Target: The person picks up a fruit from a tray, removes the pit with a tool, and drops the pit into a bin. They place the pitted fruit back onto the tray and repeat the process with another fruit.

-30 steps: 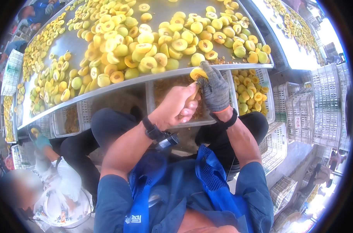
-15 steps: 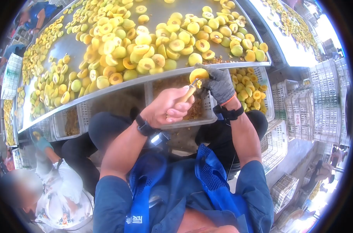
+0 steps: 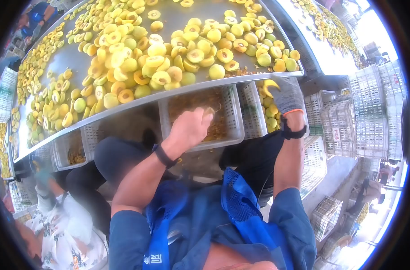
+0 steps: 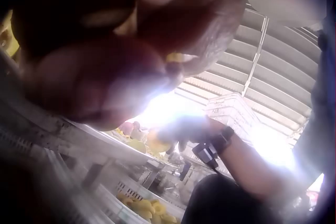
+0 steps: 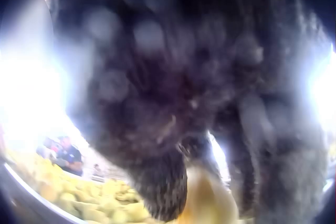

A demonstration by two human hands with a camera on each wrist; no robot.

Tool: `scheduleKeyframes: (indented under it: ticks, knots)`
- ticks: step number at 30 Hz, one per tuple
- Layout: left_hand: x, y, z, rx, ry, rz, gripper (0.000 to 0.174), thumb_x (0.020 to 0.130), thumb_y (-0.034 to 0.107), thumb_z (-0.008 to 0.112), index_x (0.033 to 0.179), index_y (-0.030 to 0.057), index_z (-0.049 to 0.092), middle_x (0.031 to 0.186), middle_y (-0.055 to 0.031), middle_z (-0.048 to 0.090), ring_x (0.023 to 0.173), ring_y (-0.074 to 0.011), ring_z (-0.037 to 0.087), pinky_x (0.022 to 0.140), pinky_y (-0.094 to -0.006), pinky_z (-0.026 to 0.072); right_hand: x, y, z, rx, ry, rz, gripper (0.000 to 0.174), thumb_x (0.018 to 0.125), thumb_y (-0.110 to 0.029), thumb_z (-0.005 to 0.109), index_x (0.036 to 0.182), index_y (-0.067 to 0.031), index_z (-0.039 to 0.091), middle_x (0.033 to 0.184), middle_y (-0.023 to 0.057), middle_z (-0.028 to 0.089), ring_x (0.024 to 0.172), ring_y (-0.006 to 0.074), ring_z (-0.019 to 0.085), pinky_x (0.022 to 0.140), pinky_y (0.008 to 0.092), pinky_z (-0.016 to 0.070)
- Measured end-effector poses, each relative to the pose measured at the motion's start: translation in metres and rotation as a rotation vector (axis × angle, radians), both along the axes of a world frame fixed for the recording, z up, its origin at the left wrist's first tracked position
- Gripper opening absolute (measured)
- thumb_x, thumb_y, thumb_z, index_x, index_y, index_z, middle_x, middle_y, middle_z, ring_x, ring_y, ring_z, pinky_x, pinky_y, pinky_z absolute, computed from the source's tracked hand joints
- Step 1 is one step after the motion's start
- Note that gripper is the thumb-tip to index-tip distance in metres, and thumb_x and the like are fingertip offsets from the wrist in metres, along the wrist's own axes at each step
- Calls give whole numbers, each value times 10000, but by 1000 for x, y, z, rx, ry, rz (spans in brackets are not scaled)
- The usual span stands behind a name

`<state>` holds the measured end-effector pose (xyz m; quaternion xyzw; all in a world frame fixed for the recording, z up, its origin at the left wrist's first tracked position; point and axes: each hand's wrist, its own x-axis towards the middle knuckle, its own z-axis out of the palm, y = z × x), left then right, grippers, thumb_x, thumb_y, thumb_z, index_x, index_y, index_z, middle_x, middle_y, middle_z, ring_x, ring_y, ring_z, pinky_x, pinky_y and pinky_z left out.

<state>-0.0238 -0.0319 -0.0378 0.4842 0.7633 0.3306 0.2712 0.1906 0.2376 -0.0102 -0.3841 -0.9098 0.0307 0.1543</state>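
Hands, together half a second ago, now apart: bare left hand [image 3: 189, 128] over a white plastic crate of brown scraps [image 3: 237, 114], grey-gloved right hand [image 3: 288, 95] shifted over a white slotted crate of yellow fruit halves [image 3: 253, 110]. Right pinches one yellow, crescent-looking fruit half [image 3: 271, 83]; left curls round a slim hand tool [image 3: 209, 110], mostly hidden.
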Motion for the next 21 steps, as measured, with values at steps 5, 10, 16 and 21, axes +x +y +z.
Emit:
scheduleKeyframes:
  ticks: [5,10,16,21]
  knots:
    - [3,0,11,11,0,1,359,1015,323,590,921,-22,616,759,-304,650,745,-500,640,679,-562,494,-15,9,33,1,-27,-274,363,915,-365,681,1226,-183,726,1230,121,694,1132,317,668,927,431,531]
    - [3,2,5,159,-24,61,373,1010,298,630,825,-17,559,675,-272,602,674,-484,599,614,-539,437,-121,21,6,-231,-456,-77,486,883,-490,673,1208,-134,738,1209,163,717,1102,371,675,946,474,529]
    - [-4,3,4,107,-38,89,347,1010,325,599,908,-6,623,766,-287,654,735,-494,631,672,-564,488,-159,34,-37,-293,-325,-49,459,791,-453,759,1078,-96,783,1102,197,747,1024,387,702,914,459,551]
    - [-9,4,-1,279,-224,124,330,1030,278,600,876,-13,599,719,-243,645,633,-424,595,627,-490,479,-136,9,-36,-343,304,-25,416,779,-268,755,1130,-46,738,1037,226,744,968,384,715,866,431,558]
